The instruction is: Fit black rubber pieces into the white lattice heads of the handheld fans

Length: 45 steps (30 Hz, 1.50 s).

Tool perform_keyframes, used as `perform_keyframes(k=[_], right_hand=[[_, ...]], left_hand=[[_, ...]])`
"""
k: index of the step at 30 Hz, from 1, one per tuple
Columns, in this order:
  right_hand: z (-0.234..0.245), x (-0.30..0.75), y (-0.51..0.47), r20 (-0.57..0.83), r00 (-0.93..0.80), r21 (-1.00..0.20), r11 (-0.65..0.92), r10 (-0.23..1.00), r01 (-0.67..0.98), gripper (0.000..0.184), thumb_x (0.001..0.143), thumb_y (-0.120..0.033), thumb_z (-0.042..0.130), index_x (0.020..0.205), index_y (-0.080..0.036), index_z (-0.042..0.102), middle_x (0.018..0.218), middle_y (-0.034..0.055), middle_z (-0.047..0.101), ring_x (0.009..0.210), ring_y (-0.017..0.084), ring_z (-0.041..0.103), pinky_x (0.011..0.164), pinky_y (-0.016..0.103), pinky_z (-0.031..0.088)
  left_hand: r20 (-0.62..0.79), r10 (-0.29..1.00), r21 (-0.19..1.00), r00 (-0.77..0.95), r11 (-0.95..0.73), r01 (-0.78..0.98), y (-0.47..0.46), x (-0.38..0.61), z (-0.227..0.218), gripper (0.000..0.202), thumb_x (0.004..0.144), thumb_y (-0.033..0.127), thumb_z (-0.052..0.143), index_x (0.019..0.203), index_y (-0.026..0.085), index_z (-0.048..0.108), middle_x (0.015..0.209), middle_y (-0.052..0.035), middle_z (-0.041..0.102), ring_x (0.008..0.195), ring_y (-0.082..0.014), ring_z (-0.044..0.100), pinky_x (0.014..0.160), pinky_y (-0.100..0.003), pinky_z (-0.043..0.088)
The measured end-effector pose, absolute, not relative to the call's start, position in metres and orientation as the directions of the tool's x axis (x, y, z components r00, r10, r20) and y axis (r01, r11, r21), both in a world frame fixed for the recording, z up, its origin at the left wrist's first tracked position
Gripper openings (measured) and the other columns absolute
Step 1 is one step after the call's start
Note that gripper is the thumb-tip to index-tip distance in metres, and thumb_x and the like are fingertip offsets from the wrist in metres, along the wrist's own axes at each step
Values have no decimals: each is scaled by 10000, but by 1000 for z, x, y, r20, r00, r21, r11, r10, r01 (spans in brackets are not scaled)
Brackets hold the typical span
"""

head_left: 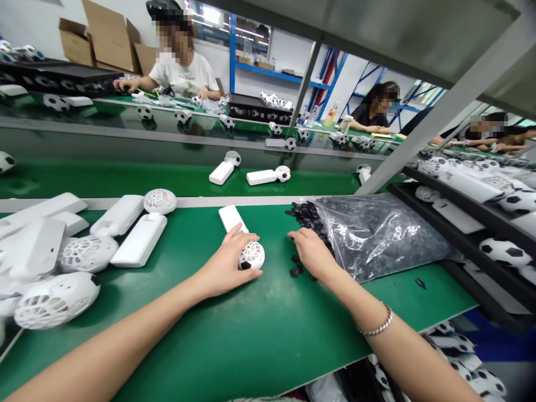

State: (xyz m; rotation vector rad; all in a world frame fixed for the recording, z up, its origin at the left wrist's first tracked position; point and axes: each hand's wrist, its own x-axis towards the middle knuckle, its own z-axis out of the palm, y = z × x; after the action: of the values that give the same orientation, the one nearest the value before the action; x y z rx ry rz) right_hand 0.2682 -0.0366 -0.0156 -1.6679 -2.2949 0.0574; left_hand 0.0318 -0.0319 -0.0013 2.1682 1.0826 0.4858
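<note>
My left hand is wrapped round the round, football-patterned head of a white handheld fan. Its white handle points away from me on the green table. Black patches show on the near side of the head, while its upper part is an open white grille. My right hand hovers beside the mouth of a clear plastic bag, fingers bunched together. Whatever they may pinch is too small or hidden to name. Small black pieces spill from the bag, and several loose black pieces lie near that hand.
White fans are piled at the left of the table. Beyond its edge, more fans lie on a green conveyor belt. Black trays of fans stand at the right, near a slanted metal post. Co-workers sit across.
</note>
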Motion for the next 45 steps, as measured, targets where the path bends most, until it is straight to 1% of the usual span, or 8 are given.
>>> perform_keyframes(k=[3,5,13,26,33,38,42,45], right_hand=[[-9,255,-47,223,-250,-715,332,942,616,138,864,-139,462,933,-186,572,954,46,591,866,157,556,763,285,457],[-5,242,-56,214,-258,-836,313,942,450,89,837,-193,527,882,-197,604,962,39,584,879,154,555,734,273,461],[-6,213,-60,170,-262,-887,263,950,379,30,762,-206,629,753,-179,620,755,-3,597,711,132,533,681,259,432],[-21,206,-55,60,-258,-970,117,964,213,171,780,-326,585,746,-185,496,692,-22,496,616,107,456,581,226,401],[-5,240,-45,71,-197,-903,147,978,405,147,803,-306,544,738,-175,531,678,-22,517,616,111,472,582,231,390],[-2,284,-56,73,-166,-617,175,983,767,80,747,-226,639,813,-186,619,766,2,561,630,123,511,615,256,429],[-11,287,-68,71,-263,-454,266,962,850,154,781,-181,622,934,-187,630,870,37,570,783,162,554,726,285,456],[-13,279,-69,118,-325,-309,346,938,886,128,833,-168,554,941,-166,622,892,65,582,870,196,544,785,316,452]], left_hand=[[32,761,723,648,-465,511,-28,30,0,550,675,203,578,1199,215,414,1373,-81,342,1350,-246,46,1057,-433,251],[34,733,731,679,-481,483,-25,28,1,562,648,141,552,1189,222,419,1385,-76,322,1349,-240,64,1049,-410,272],[65,745,744,664,-479,465,-24,28,-1,472,698,321,616,1131,228,455,1361,-77,359,1347,-241,79,1059,-428,248],[149,758,724,635,-520,452,-26,33,-7,352,741,232,528,1088,219,469,1278,-53,451,1345,-229,104,1064,-421,248],[150,734,714,663,-544,441,-27,33,-10,414,723,302,588,1109,237,454,1243,-56,415,1319,-244,143,1072,-429,220],[122,809,668,575,-496,556,-22,30,-9,503,667,425,649,1118,275,485,1104,-63,339,1140,-279,313,987,-484,311],[66,721,723,690,-511,465,-12,20,0,464,721,287,587,1161,283,439,1111,-42,343,1112,-226,358,997,-424,312],[-14,718,742,695,-459,489,-10,15,3,550,704,339,612,1211,307,402,1134,-39,341,1116,-239,361,988,-431,314]])
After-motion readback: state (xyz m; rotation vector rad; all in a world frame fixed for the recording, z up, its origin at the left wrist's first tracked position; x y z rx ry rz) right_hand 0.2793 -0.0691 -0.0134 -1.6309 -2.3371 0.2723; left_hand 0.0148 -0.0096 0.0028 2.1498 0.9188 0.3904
